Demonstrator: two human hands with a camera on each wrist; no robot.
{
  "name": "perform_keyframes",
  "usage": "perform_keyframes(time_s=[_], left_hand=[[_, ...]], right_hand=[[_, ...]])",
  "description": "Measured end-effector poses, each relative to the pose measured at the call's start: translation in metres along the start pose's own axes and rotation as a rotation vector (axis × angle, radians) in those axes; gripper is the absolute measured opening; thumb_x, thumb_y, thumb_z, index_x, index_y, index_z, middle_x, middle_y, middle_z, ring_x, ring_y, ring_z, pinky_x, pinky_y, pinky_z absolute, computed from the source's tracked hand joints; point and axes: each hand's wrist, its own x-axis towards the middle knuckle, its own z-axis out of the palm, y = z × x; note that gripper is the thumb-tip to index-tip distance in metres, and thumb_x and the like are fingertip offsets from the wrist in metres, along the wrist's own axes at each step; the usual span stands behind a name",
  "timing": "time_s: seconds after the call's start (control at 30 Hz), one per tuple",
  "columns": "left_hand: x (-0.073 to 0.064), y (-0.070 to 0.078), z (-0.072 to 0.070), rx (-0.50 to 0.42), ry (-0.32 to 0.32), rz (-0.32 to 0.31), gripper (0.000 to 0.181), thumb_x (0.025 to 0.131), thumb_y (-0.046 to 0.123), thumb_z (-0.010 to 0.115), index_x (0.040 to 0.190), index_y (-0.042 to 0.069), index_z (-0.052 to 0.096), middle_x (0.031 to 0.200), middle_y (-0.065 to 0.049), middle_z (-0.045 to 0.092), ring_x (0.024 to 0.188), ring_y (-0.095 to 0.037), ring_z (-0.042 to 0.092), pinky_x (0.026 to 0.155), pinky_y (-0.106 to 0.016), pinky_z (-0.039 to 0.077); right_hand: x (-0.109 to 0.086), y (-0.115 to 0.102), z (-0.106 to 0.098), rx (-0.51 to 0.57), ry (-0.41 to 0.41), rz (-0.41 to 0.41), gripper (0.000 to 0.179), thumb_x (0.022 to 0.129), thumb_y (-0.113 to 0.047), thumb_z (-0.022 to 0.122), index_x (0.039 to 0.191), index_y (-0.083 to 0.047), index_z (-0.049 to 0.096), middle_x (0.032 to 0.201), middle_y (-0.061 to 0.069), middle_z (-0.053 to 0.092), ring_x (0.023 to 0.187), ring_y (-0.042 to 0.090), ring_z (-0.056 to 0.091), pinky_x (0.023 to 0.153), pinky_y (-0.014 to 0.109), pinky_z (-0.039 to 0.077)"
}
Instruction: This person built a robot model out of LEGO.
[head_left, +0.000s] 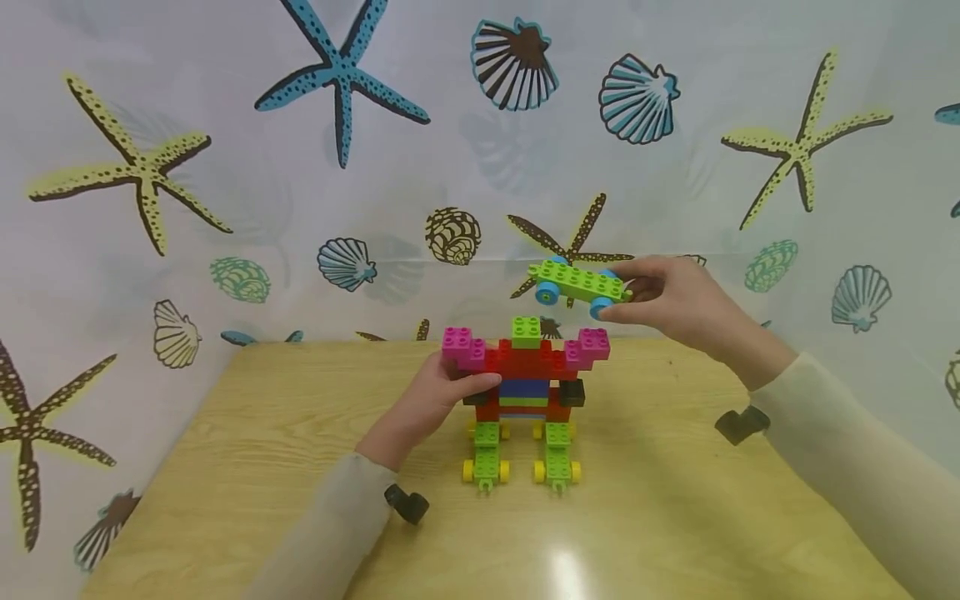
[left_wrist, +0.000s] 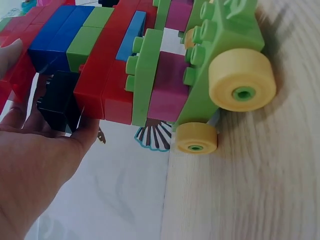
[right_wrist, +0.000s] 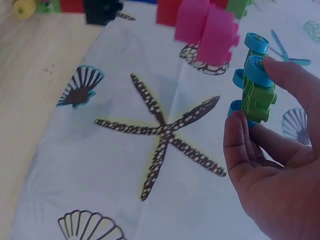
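Note:
A toy-brick figure [head_left: 525, 363] stands upright on the table, with a red and blue body, pink brick arms and a green block on top. Its two feet are green wheeled bases with yellow wheels [left_wrist: 242, 80]. My left hand [head_left: 435, 404] grips the figure's left side, thumb in front and fingers around the back near a black brick [left_wrist: 59, 100]. Above and to the right of the figure, my right hand [head_left: 678, 300] pinches one end of a green wheeled base [head_left: 577, 282] with blue wheels. In the right wrist view, thumb and fingers press on its wheels [right_wrist: 258, 71].
The wooden table [head_left: 300, 433] reaches back to a white cloth [head_left: 420, 167] printed with starfish and shells. Small black straps [head_left: 407, 504] sit on both wrists over light sleeves.

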Motion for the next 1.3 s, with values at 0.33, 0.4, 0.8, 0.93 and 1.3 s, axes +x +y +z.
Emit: perform_keyframes(time_s=[0.33, 0.4, 0.8, 0.93, 1.3], left_hand=[[0.01, 0.008, 0.016, -0.001, -0.045, 0.015, 0.061, 0.103, 0.03, 0.083, 0.158, 0.021, 0.059, 0.157, -0.008, 0.068, 0.146, -0.032, 0.064, 0.123, -0.051, 0.056], [0.008, 0.01, 0.014, -0.015, -0.054, 0.055, 0.062, 0.104, 0.027, 0.081, 0.161, 0.021, 0.056, 0.159, -0.009, 0.067, 0.147, -0.032, 0.064, 0.122, -0.046, 0.057], [-0.003, 0.077, -0.013, 0.246, 0.023, 0.445, 0.063, 0.101, 0.016, 0.08, 0.159, 0.018, 0.057, 0.158, -0.008, 0.065, 0.146, -0.036, 0.06, 0.125, -0.052, 0.053], [-0.004, 0.099, -0.01, 0.366, 0.009, 0.428, 0.064, 0.099, 0.022, 0.085, 0.158, 0.019, 0.061, 0.158, -0.003, 0.066, 0.144, -0.028, 0.061, 0.125, -0.061, 0.051], [0.001, 0.104, -0.002, 0.428, -0.011, 0.348, 0.058, 0.098, 0.031, 0.087, 0.152, 0.025, 0.067, 0.15, 0.0, 0.071, 0.139, -0.027, 0.06, 0.121, -0.059, 0.054]], right_hand=[[-0.011, -0.021, 0.009, 0.059, -0.052, -0.129, 0.065, 0.095, -0.034, 0.091, 0.153, -0.015, 0.067, 0.136, 0.008, 0.076, 0.121, 0.026, 0.075, 0.105, 0.043, 0.065], [-0.012, -0.022, 0.011, 0.061, -0.059, -0.143, 0.064, 0.095, -0.034, 0.091, 0.151, -0.015, 0.068, 0.135, 0.007, 0.077, 0.12, 0.025, 0.075, 0.105, 0.042, 0.065], [-0.01, -0.021, 0.015, 0.034, -0.079, -0.137, 0.061, 0.094, -0.034, 0.09, 0.149, -0.015, 0.069, 0.136, 0.007, 0.078, 0.123, 0.026, 0.075, 0.109, 0.049, 0.064], [-0.009, -0.021, 0.015, 0.024, -0.082, -0.142, 0.062, 0.094, -0.034, 0.09, 0.149, -0.015, 0.07, 0.137, 0.007, 0.077, 0.124, 0.026, 0.075, 0.11, 0.051, 0.064], [-0.008, -0.018, 0.017, 0.036, -0.1, -0.158, 0.059, 0.094, -0.034, 0.09, 0.147, -0.017, 0.071, 0.133, 0.005, 0.079, 0.119, 0.024, 0.075, 0.108, 0.048, 0.064]])
